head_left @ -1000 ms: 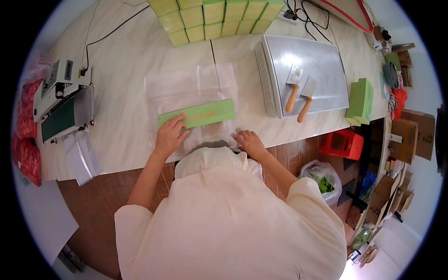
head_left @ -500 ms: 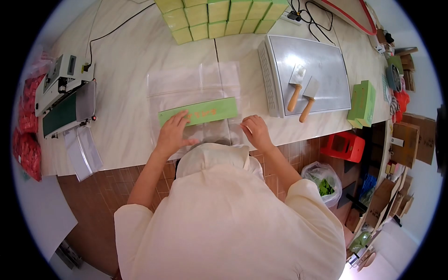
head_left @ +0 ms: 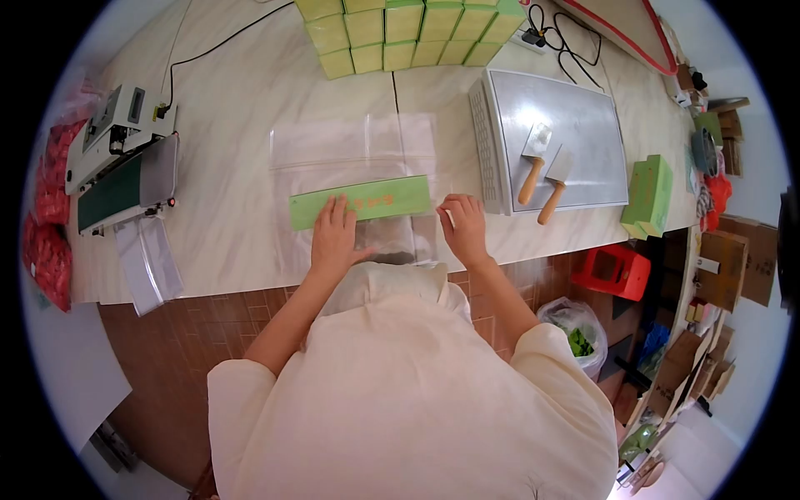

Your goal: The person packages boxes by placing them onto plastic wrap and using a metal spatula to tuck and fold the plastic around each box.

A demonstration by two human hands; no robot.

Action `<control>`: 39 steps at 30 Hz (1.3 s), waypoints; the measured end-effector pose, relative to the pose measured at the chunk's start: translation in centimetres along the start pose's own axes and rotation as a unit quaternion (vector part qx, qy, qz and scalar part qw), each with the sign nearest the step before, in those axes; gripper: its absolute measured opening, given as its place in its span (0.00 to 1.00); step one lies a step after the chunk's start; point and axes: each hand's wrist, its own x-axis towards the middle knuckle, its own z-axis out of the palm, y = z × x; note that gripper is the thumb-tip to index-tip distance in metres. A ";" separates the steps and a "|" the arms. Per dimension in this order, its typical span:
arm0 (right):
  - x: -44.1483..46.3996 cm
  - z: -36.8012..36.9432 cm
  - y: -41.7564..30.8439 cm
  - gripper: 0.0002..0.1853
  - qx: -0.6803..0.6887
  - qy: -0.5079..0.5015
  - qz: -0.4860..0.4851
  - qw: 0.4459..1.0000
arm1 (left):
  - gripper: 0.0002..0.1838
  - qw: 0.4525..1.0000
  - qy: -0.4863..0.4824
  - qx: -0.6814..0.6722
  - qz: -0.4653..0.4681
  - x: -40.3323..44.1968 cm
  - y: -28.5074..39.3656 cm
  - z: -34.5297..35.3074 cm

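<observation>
A long green box (head_left: 371, 202) with orange characters lies slightly slanted over a clear plastic bag (head_left: 312, 150) on the table. My left hand (head_left: 335, 237) lies on the lower left part of the box, open, fingers stretched over its front edge and thumb out to the right. Just right of the box, my right hand (head_left: 464, 229) is at the right edge of the plastic. Its fingers are curled in a pinch; whether they hold the plastic edge cannot be made out. A dark patch shows through the plastic near my body.
Stacked green boxes (head_left: 408, 33) stand at the back. Right of my hands, two wooden-handled scrapers (head_left: 531, 181) lie on a metal-topped appliance (head_left: 575, 108), with green boxes (head_left: 648, 197) beyond. A machine with a green belt (head_left: 112, 200) and plastic sleeves (head_left: 150, 258) are at left.
My left hand has slid right along the box, its fingers now pointing more straight ahead. My right hand has turned slightly and stays beside the plastic's right edge. The whole view has shifted slightly.
</observation>
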 end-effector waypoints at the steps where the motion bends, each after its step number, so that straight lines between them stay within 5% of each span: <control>1: 0.0 0.2 -0.1 0.10 -0.002 0.000 -0.001 1.000 | 0.40 1.000 0.004 0.009 -0.005 0.1 0.1 0.2; 6: -0.6 2.1 -2.0 0.17 -0.160 -0.019 -0.116 0.980 | 0.40 1.000 0.016 -0.024 -0.009 0.0 -0.6 0.4; 12: 1.5 4.4 -2.8 0.13 -0.041 -0.117 -0.232 0.965 | 0.45 0.999 0.021 -0.050 0.001 -0.6 -1.0 0.9; 20: 2.9 4.9 -3.7 0.07 -0.013 -0.122 -0.214 0.969 | 0.52 0.996 0.049 -0.075 -0.016 -1.3 0.5 0.2; 26: 3.1 5.1 -3.7 0.05 -0.003 -0.130 -0.196 0.972 | 0.40 0.994 0.053 -0.023 -0.089 -2.4 -1.1 1.0; 31: 3.1 5.1 -3.8 0.04 -0.004 -0.118 -0.186 0.975 | 0.12 0.996 0.070 -0.019 -0.046 -3.4 -4.8 0.0; 39: 2.5 1.9 -3.3 0.08 0.009 -0.102 -0.148 0.984 | 0.08 0.995 0.074 -0.058 0.034 -1.9 -7.1 -2.4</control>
